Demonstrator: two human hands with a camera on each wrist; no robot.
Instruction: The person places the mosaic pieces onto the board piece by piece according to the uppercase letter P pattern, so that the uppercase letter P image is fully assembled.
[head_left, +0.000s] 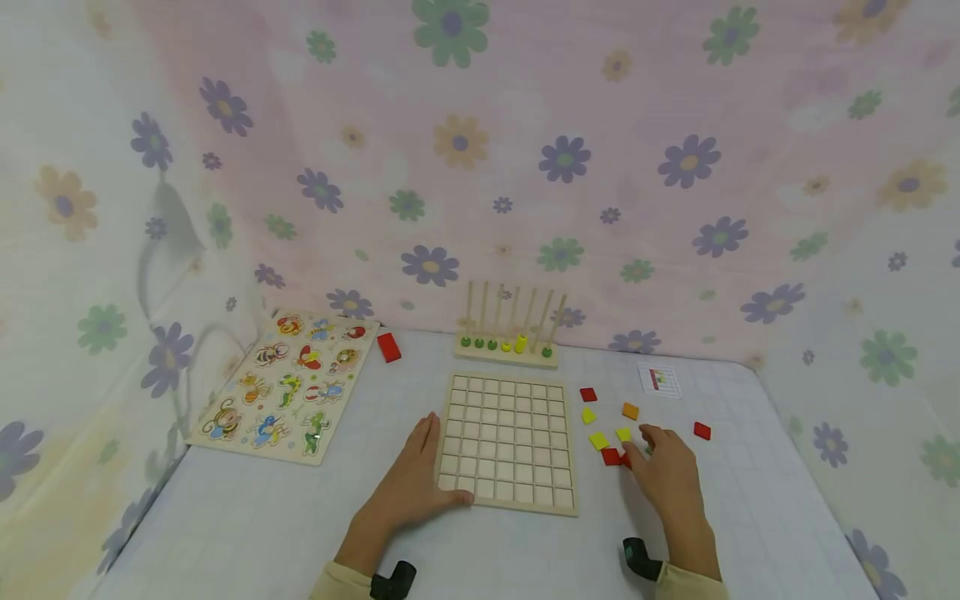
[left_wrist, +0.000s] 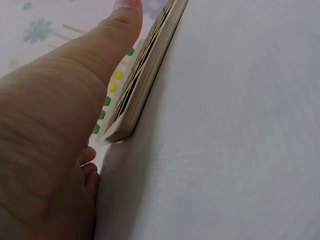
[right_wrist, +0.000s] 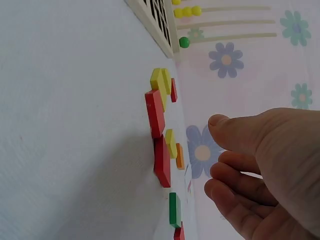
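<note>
The grid board (head_left: 507, 440) lies flat at the middle of the bench (head_left: 247, 533), near its front edge; the left hand (head_left: 411, 487) rests against the board's left side, thumb on its near corner; the right hand (head_left: 666, 471) lies to the board's right, just over a scatter of small tiles (head_left: 609, 437); one tile (head_left: 702, 431) sits apart, further right; a card (head_left: 660, 380) lies behind the tiles; the peg rack (head_left: 509, 343) stands behind the board, close to the back wall; the animal puzzle (head_left: 288, 383) lies well to the left; a block (head_left: 388, 347) lies between puzzle and rack.
</note>
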